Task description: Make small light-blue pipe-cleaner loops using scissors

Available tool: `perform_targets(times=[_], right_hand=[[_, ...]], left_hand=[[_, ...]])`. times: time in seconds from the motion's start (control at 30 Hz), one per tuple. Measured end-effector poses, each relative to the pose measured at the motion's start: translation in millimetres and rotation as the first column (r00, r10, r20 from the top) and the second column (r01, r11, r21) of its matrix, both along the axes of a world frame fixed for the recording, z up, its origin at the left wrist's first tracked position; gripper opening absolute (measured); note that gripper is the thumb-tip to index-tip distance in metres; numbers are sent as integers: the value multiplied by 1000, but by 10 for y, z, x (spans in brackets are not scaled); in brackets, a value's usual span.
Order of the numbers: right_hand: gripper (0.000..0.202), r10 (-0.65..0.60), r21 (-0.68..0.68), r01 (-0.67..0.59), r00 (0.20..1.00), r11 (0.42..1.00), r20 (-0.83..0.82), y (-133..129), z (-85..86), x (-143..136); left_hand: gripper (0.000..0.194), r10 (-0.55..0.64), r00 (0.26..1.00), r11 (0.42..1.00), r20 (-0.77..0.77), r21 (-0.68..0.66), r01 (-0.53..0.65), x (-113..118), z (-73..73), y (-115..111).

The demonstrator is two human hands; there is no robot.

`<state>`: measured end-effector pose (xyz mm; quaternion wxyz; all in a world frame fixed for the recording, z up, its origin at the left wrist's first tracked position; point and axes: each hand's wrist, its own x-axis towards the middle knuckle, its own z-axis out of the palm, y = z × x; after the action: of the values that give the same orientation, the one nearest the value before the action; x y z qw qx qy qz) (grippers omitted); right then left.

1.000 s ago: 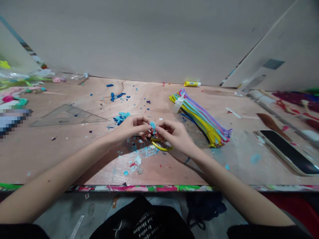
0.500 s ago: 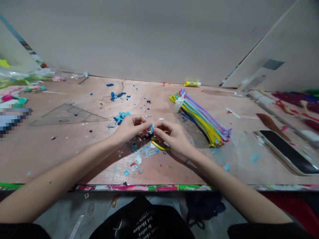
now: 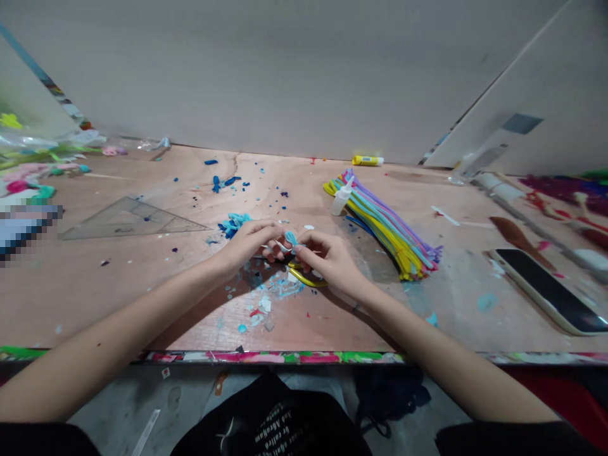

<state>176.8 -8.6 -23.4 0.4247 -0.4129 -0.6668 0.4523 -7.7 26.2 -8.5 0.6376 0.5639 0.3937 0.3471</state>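
Note:
Near the middle of the table, my right hand (image 3: 320,249) pinches a small light blue looped piece (image 3: 291,239) between thumb and fingers. My left hand (image 3: 263,240) is curled close beside it, its fingers closed around a thin white strip (image 3: 284,246) that runs towards the blue piece. Below my hands lie yellow-handled scissors (image 3: 306,277), their blades mostly hidden. A pile of light and dark blue pieces (image 3: 234,224) sits just beyond my left hand. To the right, a small white glue bottle (image 3: 341,197) leans on a bundle of coloured pipe cleaners (image 3: 384,221).
A clear set square (image 3: 128,218) lies at the left. A glue stick (image 3: 367,161) rests by the back panel. At the right are a phone (image 3: 546,288), a brown wooden tool (image 3: 517,237) and a clear bottle (image 3: 479,163). Blue scraps are scattered around the table's middle.
My left fingers have drawn slightly back from the blue piece, which now shows as an upright loop at my right fingertips. A white strip has come into view.

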Motion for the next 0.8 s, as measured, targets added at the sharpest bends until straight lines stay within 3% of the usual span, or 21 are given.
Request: perform_targets(times=[0.27, 0.53, 0.8], right_hand=[[23, -5, 71, -2, 996, 997, 92, 14, -3, 28], [23, -112, 153, 83, 975, 985, 190, 58, -1, 86], [21, -115, 163, 80, 970, 983, 215, 69, -15, 95]], left_hand=[[16, -4, 994, 987, -105, 159, 21, -17, -27, 10], [19, 229, 939, 924, -258, 362, -126, -282, 79, 309], [21, 344, 844, 869, -411, 481, -119, -561, 141, 528]])
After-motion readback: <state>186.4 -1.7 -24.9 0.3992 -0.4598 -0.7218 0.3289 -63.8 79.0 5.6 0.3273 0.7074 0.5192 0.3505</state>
